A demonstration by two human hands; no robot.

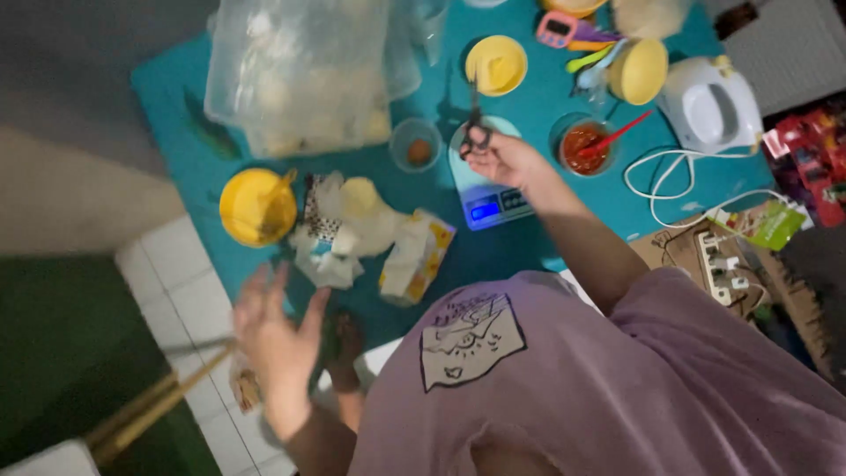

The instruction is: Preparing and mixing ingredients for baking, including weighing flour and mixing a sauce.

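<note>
On the teal tabletop (176,97), head view, the only view: your right hand (504,159) is closed around the handles of dark scissors (476,132), blades pointing away from you, toward the yellow bowl (496,64). The scissors hang just above the small kitchen scale (487,189), near the little clear cup (416,145) with something brown in it. Your left hand (278,339) is open, fingers spread, holding nothing, low at the near edge of the tabletop; it's blurred, so contact with anything can't be told. Nearest to it: a crumpled white packet (339,234) and a yellow-white carton (416,257), both lying near the yellow cup (257,207).

Judgement on doing it well: keep your fingers seated in the scissor loops and the blades shut and pointed away while they travel. Keep them clear of the red-sauce cup (586,148) with its red spoon (621,132), and of the white cord (670,181) from the hand mixer (709,106). If you cut a packet, pin it flat with the free left hand first, fingers well apart from the cut line. The large clear bag (300,70) crowds the far-left side, so work near the middle.
</note>
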